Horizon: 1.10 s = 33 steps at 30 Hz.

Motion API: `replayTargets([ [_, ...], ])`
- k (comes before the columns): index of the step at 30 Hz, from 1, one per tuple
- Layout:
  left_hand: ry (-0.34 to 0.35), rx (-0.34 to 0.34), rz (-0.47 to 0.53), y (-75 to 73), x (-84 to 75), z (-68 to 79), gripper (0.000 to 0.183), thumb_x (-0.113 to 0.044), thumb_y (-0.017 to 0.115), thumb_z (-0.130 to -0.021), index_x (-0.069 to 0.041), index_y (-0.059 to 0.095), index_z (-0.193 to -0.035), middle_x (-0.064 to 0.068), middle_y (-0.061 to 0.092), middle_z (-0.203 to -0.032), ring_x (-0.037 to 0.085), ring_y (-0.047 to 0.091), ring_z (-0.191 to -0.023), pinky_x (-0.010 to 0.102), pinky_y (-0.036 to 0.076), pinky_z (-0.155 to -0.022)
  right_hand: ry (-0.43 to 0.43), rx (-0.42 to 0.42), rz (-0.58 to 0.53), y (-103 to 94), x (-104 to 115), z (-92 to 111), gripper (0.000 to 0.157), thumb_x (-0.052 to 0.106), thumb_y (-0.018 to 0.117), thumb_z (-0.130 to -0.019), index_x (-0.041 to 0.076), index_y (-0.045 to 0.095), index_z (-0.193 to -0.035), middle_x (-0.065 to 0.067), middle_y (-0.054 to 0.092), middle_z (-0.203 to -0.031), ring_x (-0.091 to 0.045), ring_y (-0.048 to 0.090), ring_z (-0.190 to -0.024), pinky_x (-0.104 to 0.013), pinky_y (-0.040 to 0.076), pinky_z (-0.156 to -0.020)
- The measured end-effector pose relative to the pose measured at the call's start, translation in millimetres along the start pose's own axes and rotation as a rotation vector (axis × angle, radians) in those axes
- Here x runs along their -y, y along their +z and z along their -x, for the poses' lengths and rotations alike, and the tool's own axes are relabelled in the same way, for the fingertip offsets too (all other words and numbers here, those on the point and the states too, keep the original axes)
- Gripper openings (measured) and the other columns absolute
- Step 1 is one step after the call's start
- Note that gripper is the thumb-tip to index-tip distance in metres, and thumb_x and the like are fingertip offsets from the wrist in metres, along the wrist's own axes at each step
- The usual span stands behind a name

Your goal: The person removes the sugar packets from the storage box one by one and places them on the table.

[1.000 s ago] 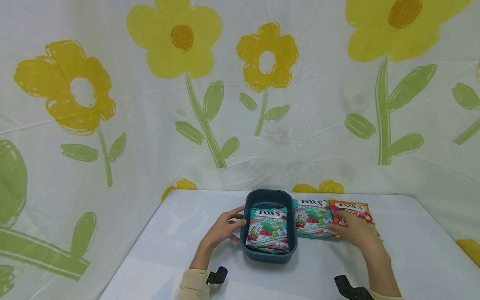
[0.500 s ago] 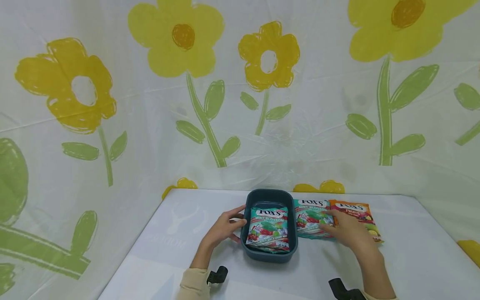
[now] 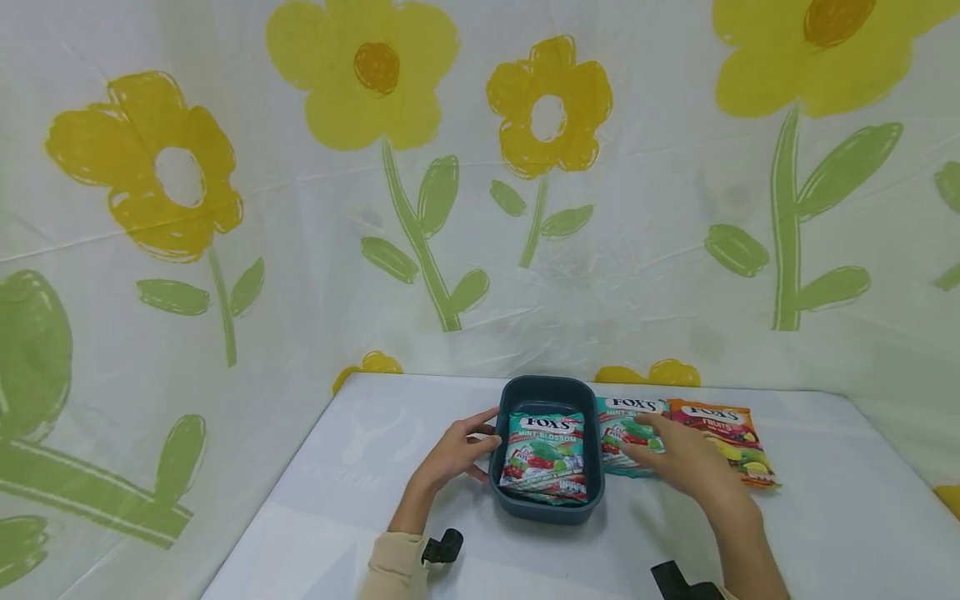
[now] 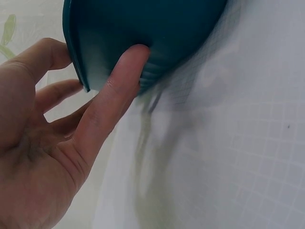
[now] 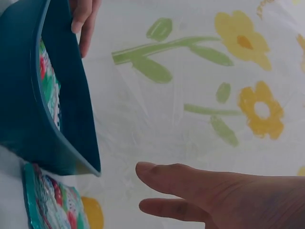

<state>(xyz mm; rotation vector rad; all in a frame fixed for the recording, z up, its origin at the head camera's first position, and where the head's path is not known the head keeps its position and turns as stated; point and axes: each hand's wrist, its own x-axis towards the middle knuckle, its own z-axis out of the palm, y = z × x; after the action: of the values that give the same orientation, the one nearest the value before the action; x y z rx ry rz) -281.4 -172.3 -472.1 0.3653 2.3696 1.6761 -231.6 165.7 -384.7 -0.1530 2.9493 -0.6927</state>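
A dark teal rectangular tub (image 3: 547,510) stands on the white table with a green FOX'S Mint Blossom candy bag (image 3: 543,458) lying in it. My left hand (image 3: 456,450) touches the tub's left side from outside; in the left wrist view its thumb (image 4: 112,88) rests against the outer wall. To the right of the tub lies another Mint Blossom candy bag (image 3: 615,437), partly covered by my right hand (image 3: 686,458). The right hand's fingers are spread, and the right wrist view shows nothing between thumb and fingers. Beside that bag is an orange FOX'S Fruits candy bag (image 3: 738,437).
A white sheet printed with yellow flowers (image 3: 555,117) hangs behind and to the left of the table (image 3: 322,500). Dark wrist cameras sit on both forearms, the left one (image 3: 444,547) near the tub's front left.
My right hand has moved left, off the orange Fruits bag and over the Mint Blossom bag outside the tub. The left hand stays at the tub. The head view has shifted slightly.
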Motion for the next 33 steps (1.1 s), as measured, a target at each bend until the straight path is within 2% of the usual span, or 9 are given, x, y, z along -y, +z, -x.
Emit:
replayTargets([
  [10, -0.007, -0.001, 0.009, -2.2, -1.9, 3.1, 0.057, -0.028, 0.061, -0.097, -0.021, 0.042, -0.15, 0.02, 0.055, -0.137, 0.026, 0.063, -0.107, 0.039, 0.062, -0.061, -0.128, 0.007, 0.02, 0.2, 24.9, -10.4, 0.068, 0.052, 0.065, -0.088, 0.007, 0.054, -0.138, -0.026, 0.055, -0.137, -0.048, 0.051, -0.125, -0.07, 0.047, -0.092],
  [16, -0.008, 0.001, 0.015, -3.8, 0.2, 3.5, 0.057, -0.028, 0.061, -0.097, -0.021, 0.041, -0.15, 0.02, 0.055, -0.137, 0.027, 0.062, -0.109, 0.04, 0.062, -0.062, -0.221, 0.007, 0.036, 4.2, 55.2, -13.8, 0.061, 0.045, 0.068, -0.088, 0.004, 0.057, -0.133, -0.022, 0.063, -0.127, -0.041, 0.06, -0.115, -0.061, 0.053, -0.089],
  [20, -0.007, 0.005, 0.018, -3.1, 3.4, 2.9, 0.058, -0.029, 0.061, -0.096, -0.021, 0.042, -0.15, 0.02, 0.055, -0.136, 0.027, 0.063, -0.109, 0.039, 0.062, -0.062, -0.211, 0.04, 0.044, 12.4, 70.5, -17.4, 0.059, 0.042, 0.069, -0.088, 0.006, 0.058, -0.133, -0.022, 0.064, -0.127, -0.04, 0.061, -0.113, -0.06, 0.055, -0.088],
  [24, -0.007, 0.009, 0.022, -1.9, 4.8, 1.8, 0.057, -0.029, 0.062, -0.096, -0.022, 0.042, -0.15, 0.019, 0.056, -0.135, 0.026, 0.063, -0.109, 0.038, 0.062, -0.062, -0.195, 0.073, 0.038, 18.9, 78.3, -22.2, 0.057, 0.04, 0.069, -0.088, 0.006, 0.058, -0.133, -0.022, 0.061, -0.131, -0.041, 0.06, -0.116, -0.062, 0.052, -0.092],
  [33, 0.005, 0.028, 0.038, -3.7, 3.4, -1.7, 0.058, -0.027, 0.061, -0.096, -0.021, 0.041, -0.15, 0.02, 0.055, -0.136, 0.028, 0.063, -0.111, 0.04, 0.063, -0.061, -0.122, 0.043, 0.044, 35.7, 91.0, -35.8, 0.056, 0.041, 0.069, -0.089, 0.004, 0.059, -0.131, -0.022, 0.065, -0.125, -0.041, 0.064, -0.107, -0.061, 0.055, -0.085],
])
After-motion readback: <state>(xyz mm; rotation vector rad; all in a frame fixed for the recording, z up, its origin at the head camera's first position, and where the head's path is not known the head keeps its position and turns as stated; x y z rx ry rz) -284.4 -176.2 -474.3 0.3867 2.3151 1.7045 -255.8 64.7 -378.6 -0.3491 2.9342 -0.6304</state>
